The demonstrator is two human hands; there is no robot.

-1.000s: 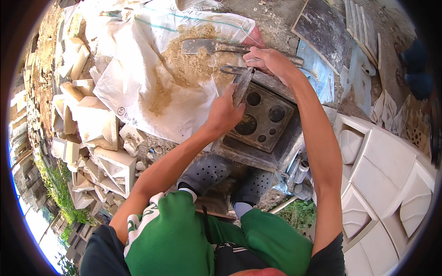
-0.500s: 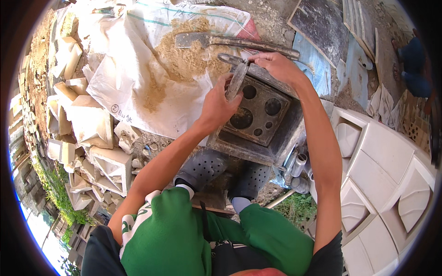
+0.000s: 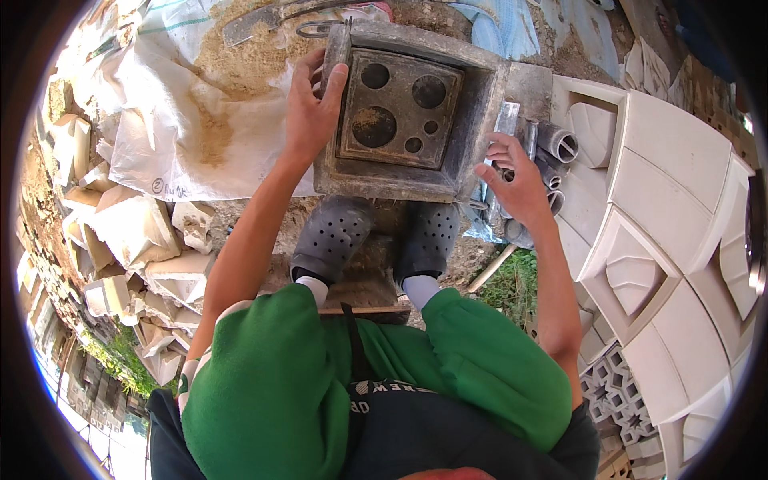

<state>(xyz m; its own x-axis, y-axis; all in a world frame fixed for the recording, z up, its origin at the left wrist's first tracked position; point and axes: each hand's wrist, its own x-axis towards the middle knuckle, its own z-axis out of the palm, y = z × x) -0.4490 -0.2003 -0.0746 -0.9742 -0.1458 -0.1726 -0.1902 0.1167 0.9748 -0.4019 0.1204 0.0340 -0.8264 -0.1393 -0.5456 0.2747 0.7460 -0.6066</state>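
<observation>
A grey, dust-covered square mould (image 3: 400,180) stands in front of me, its dark inner plate (image 3: 400,104) marked by several round hollows of different sizes. My left hand (image 3: 314,112) is closed on the mould's left wall, thumb over the top edge and fingers on the outer side. To the right of the mould, my right hand (image 3: 516,178) hovers with thumb and fingers apart, near some short grey pipes (image 3: 558,142) and an upright metal bar (image 3: 507,118). A wire loop (image 3: 314,30) sticks out at the mould's far left corner, and another (image 3: 474,205) at its near right corner.
A white sack (image 3: 172,132) with sandy powder lies at the left, and a long-handled tool (image 3: 252,24) beyond it. Broken pale blocks (image 3: 136,228) are heaped at the far left. Pale moulded blocks (image 3: 664,152) are stacked at the right. My dark clogs (image 3: 332,236) are below the mould.
My right hand has left the mould's far edge and come down to its right side. The left hand stays on the left wall, which now stands against the mould. The view has shifted.
</observation>
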